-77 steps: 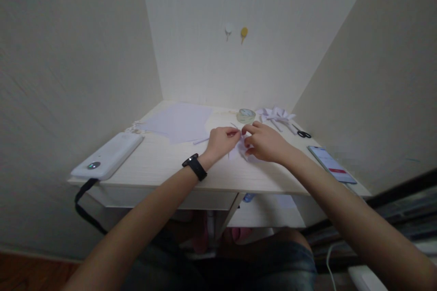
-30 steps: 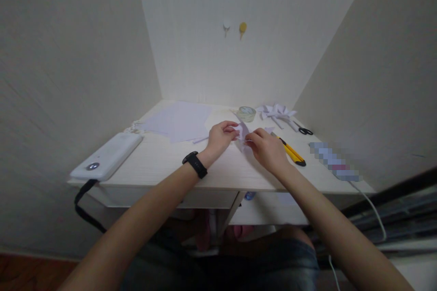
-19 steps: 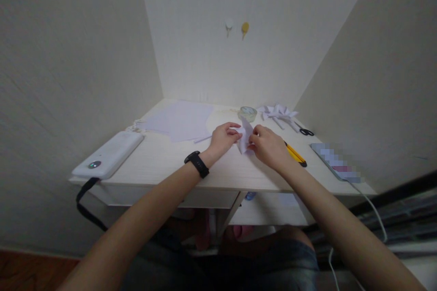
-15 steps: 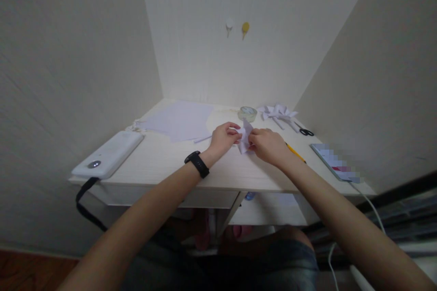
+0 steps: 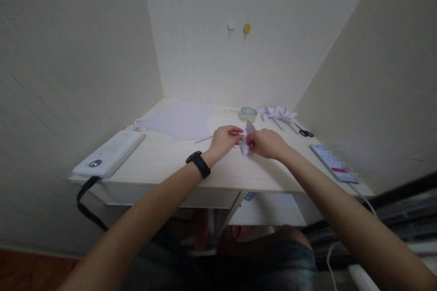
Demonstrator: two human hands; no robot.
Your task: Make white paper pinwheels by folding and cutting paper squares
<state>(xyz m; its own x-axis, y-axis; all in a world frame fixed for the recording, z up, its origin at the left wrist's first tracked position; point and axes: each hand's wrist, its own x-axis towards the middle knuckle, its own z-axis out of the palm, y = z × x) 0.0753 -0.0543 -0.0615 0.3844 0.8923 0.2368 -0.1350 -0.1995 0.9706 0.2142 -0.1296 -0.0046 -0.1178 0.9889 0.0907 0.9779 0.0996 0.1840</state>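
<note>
A white paper pinwheel (image 5: 245, 148) with pointed, folded blades is held just above the middle of the desk. My left hand (image 5: 227, 140) pinches its left side between thumb and fingers; a black watch (image 5: 199, 163) is on that wrist. From the right, my right hand (image 5: 266, 142) has its fingers curled in on the pinwheel's centre, and they hide part of it. A thin rolled paper stick (image 5: 204, 138) lies on the desk just left of my left hand.
White paper sheets (image 5: 184, 118) lie at the back left. Clear tape (image 5: 247, 113), finished-looking paper pinwheels (image 5: 277, 112) and black scissors (image 5: 306, 133) are at the back right. A phone (image 5: 334, 163) lies right; a white device (image 5: 109, 153) with a black strap sits left.
My right hand has turned and curled its fingers more tightly at the pinwheel's centre. The left hand stays nearly in place, and the pinwheel has shifted slightly.
</note>
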